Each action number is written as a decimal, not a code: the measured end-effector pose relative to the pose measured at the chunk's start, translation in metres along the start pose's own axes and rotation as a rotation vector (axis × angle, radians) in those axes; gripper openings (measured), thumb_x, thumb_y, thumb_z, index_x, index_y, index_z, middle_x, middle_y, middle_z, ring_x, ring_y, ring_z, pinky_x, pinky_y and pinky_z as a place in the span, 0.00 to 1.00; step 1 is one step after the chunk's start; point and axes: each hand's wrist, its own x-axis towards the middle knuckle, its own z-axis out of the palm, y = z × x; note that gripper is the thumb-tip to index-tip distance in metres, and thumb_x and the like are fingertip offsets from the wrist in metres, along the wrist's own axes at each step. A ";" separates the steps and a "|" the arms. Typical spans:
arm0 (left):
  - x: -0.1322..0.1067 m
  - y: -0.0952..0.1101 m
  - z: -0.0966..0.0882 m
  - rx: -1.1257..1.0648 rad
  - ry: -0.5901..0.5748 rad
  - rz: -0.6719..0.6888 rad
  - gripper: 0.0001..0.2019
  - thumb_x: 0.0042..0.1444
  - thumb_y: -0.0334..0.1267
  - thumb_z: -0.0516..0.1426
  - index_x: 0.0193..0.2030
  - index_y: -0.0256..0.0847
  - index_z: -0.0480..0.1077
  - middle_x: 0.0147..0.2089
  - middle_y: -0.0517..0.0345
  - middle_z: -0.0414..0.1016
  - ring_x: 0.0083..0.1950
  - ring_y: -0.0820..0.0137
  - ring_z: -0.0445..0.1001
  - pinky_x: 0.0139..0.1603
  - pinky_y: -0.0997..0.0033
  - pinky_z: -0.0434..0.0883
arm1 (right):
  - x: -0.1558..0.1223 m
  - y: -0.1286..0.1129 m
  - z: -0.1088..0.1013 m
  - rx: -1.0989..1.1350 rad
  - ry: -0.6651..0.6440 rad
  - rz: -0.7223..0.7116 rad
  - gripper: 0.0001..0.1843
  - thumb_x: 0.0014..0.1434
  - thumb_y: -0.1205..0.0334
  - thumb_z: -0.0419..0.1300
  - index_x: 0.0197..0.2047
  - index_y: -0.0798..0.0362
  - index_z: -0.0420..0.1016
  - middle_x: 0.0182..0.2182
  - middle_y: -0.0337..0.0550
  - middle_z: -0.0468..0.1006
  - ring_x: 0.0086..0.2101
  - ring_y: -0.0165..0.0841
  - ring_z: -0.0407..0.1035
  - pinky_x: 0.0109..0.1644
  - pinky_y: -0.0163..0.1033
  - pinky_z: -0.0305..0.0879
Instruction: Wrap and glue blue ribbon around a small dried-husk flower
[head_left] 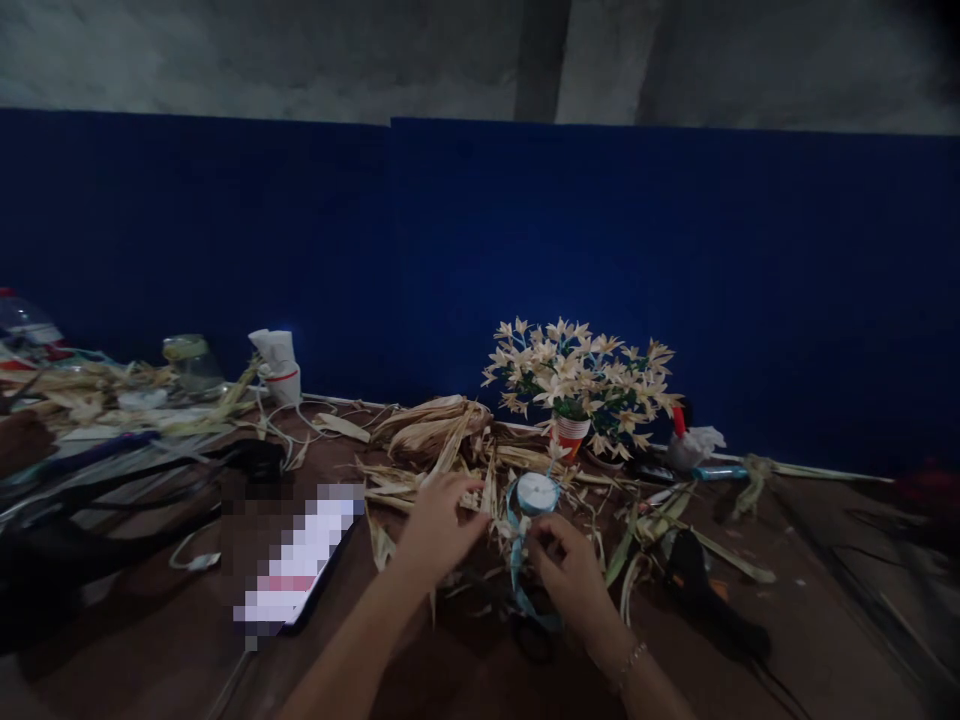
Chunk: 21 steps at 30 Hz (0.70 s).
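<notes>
My left hand point(442, 525) is over the dry corn husks, thumb and fingers apart, with nothing clearly in it. Facing it, my right hand point(568, 568) has its fingers curled in; whatever they hold is hidden. Between the hands, a light blue ribbon strip point(517, 570) hangs down toward the table. Just beyond my right fingertips lies a roll of light blue ribbon point(538, 492) with a white face. Small pale husk scraps show near my left fingertips. One small pale flower point(556, 453) shows just behind the roll.
Behind stands a pot point(571, 436) of pale husk flowers, with a husk bundle point(439, 428) beside it. A phone point(304, 560) lies left, its screen blurred. A black-handled tool point(709, 595) with a cord lies right. A blue partition point(450, 250) closes the back; a black bag-like item point(67, 560) is far left.
</notes>
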 end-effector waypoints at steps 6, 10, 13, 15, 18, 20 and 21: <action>-0.016 -0.067 -0.060 0.643 -0.111 -0.751 0.32 0.41 0.47 0.52 0.52 0.32 0.56 0.45 0.34 0.66 0.46 0.44 0.63 0.39 0.53 0.59 | 0.000 -0.002 -0.002 0.029 0.020 0.011 0.05 0.49 0.66 0.52 0.24 0.54 0.65 0.22 0.37 0.66 0.24 0.27 0.59 0.27 0.30 0.56; -0.028 -0.090 -0.063 0.567 -0.285 -0.915 0.33 0.39 0.43 0.52 0.53 0.33 0.54 0.45 0.34 0.66 0.46 0.47 0.65 0.40 0.54 0.59 | 0.000 -0.003 -0.001 0.039 0.022 0.020 0.05 0.49 0.65 0.52 0.25 0.55 0.66 0.22 0.38 0.67 0.24 0.28 0.60 0.27 0.30 0.57; -0.031 -0.095 -0.057 0.558 -0.264 -0.895 0.33 0.39 0.45 0.51 0.54 0.34 0.54 0.46 0.35 0.66 0.47 0.47 0.65 0.40 0.51 0.58 | 0.000 -0.002 -0.001 0.037 0.028 0.018 0.05 0.49 0.66 0.52 0.25 0.55 0.66 0.22 0.38 0.67 0.24 0.28 0.60 0.27 0.30 0.56; -0.032 -0.098 -0.054 0.570 -0.235 -0.880 0.33 0.39 0.49 0.49 0.53 0.36 0.56 0.48 0.35 0.65 0.49 0.45 0.63 0.41 0.47 0.57 | 0.000 -0.001 -0.001 0.037 0.021 0.021 0.05 0.49 0.66 0.51 0.24 0.54 0.66 0.22 0.37 0.67 0.23 0.27 0.59 0.27 0.30 0.56; -0.033 -0.103 -0.052 0.560 -0.233 -0.859 0.33 0.40 0.51 0.48 0.55 0.40 0.55 0.49 0.37 0.64 0.51 0.45 0.60 0.43 0.42 0.54 | 0.000 -0.001 0.000 0.039 0.023 0.017 0.05 0.49 0.66 0.51 0.24 0.54 0.66 0.22 0.37 0.67 0.23 0.27 0.59 0.27 0.30 0.56; -0.034 -0.105 -0.050 0.545 -0.247 -0.846 0.34 0.40 0.50 0.48 0.56 0.41 0.53 0.49 0.36 0.63 0.51 0.45 0.60 0.42 0.42 0.54 | 0.000 -0.001 0.000 0.038 0.029 0.014 0.05 0.49 0.66 0.52 0.24 0.54 0.66 0.22 0.37 0.67 0.23 0.27 0.59 0.27 0.30 0.56; -0.034 -0.105 -0.050 0.544 -0.246 -0.852 0.35 0.40 0.50 0.48 0.57 0.40 0.51 0.49 0.35 0.63 0.51 0.45 0.60 0.42 0.42 0.54 | 0.000 -0.001 0.000 0.037 0.030 0.017 0.05 0.49 0.65 0.52 0.24 0.55 0.66 0.22 0.37 0.68 0.23 0.27 0.59 0.27 0.30 0.56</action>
